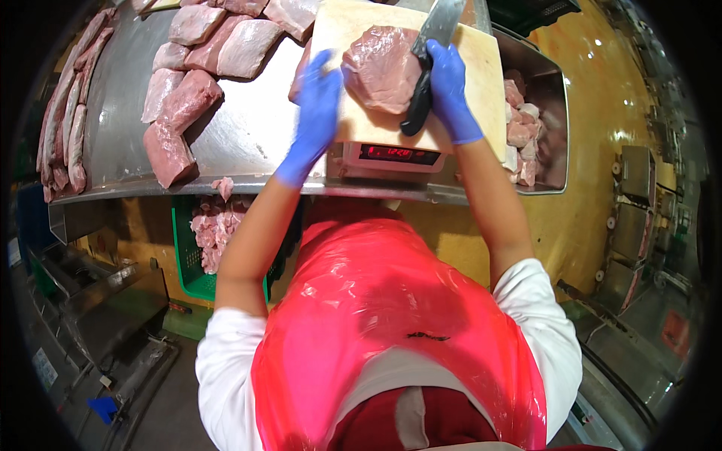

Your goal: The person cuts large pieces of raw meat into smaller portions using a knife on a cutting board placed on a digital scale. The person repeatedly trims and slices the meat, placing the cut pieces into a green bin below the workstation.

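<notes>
Your round meat slab sits on the cutting board at top centre of the frame, between your hands: just right of your left hand, left of your right hand. Left is nearer its bare edge, loosely open, nothing visibly held, slight gap to the meat. Right is against the knife near where handle meets blade; fingers partly hidden, can't tell how firmly they close. Slab is near round, no clear long axis. Knife's axis runs lower left to upper right along slab's right edge.
</notes>
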`<action>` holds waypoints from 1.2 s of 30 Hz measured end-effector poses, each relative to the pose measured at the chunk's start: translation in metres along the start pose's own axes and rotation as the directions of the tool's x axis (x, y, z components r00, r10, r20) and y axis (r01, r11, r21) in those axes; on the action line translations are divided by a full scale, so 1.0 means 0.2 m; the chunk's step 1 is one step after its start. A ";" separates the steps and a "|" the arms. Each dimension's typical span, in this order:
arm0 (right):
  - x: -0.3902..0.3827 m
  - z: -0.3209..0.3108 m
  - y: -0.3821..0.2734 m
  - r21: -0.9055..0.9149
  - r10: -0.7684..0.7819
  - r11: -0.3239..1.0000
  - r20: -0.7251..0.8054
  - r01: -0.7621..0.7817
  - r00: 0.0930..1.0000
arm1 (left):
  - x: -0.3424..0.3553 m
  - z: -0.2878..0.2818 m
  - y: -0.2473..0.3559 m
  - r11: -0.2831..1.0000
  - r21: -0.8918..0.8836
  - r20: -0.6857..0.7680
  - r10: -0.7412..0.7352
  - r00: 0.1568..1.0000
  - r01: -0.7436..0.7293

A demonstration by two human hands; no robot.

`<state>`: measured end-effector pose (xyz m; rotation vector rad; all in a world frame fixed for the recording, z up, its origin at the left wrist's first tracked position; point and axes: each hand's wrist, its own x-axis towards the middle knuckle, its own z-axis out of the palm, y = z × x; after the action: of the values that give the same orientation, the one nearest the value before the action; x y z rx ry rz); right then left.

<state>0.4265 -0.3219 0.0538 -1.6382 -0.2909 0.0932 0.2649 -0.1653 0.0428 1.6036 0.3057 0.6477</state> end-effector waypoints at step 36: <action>-0.69 -0.86 -0.40 -0.685 0.382 0.682 0.631 0.255 0.675 | -0.39 -0.02 0.19 0.861 0.488 -0.007 0.166 0.986 -0.142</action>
<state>0.3225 -0.5179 0.1340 -2.3746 -1.0129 0.8360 0.1930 -0.2103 0.0631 2.1161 0.4023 0.7746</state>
